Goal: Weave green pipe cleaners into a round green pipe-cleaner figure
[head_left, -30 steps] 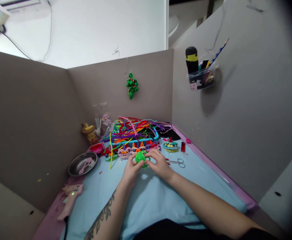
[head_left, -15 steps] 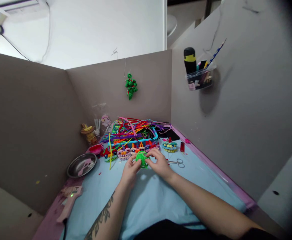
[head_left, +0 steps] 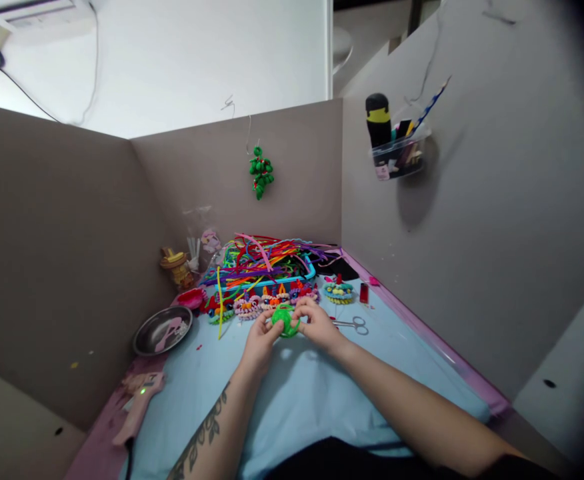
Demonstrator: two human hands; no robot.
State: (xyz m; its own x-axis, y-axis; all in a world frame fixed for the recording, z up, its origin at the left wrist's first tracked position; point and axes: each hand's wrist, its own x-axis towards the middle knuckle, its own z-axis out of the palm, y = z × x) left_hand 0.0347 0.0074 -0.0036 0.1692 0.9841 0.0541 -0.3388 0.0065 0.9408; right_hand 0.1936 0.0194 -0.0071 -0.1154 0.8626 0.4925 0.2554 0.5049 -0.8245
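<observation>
A bright green coiled pipe-cleaner piece (head_left: 284,323) is held just above the blue cloth. My left hand (head_left: 261,339) grips its left side, the thumb across the front. On the other side, my right hand (head_left: 318,325) pinches a green strand at the piece's right edge between thumb and fingers. Behind my hands stands a row of small pipe-cleaner figures, among them a lilac one (head_left: 247,307) and an orange-topped one (head_left: 275,297). Scissors (head_left: 356,325) lie just right of my right hand.
A blue-rimmed tray (head_left: 313,270) heaped with coloured pipe cleaners (head_left: 257,257) sits at the back. Leftward are a metal bowl (head_left: 142,343) and a pink glue gun (head_left: 137,413). A teal-and-yellow figure (head_left: 339,291) stands at right. Grey partitions (head_left: 297,173) enclose the table.
My right fingers have shifted slightly at the green piece's edge, and a green strand now shows below them. My left hand keeps its hold.
</observation>
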